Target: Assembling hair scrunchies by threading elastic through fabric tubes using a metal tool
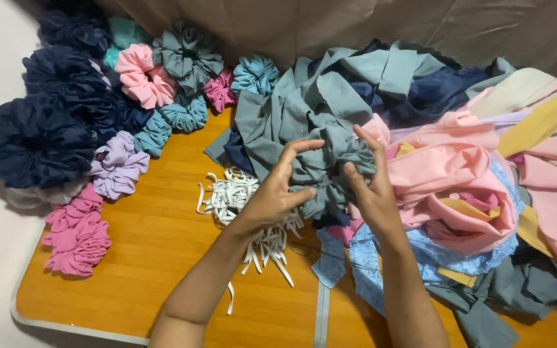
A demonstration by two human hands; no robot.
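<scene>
Both hands are up over the wooden table (156, 258), left hand (277, 193) and right hand (372, 187) each pinching one side of a grey-blue gathered fabric ring (327, 169), fingers curled shut on it so the ruffles bunch between them. Biggest thing around is the heap of loose fabric strips (472, 161), pink, grey, navy and yellow, piled right behind and to the right within easy reach. Finished scrunchies (72, 129) sit grouped along the left edge, out of the way. Smallest bit: a pile of white elastic pieces (240, 200) just under the left wrist.
</scene>
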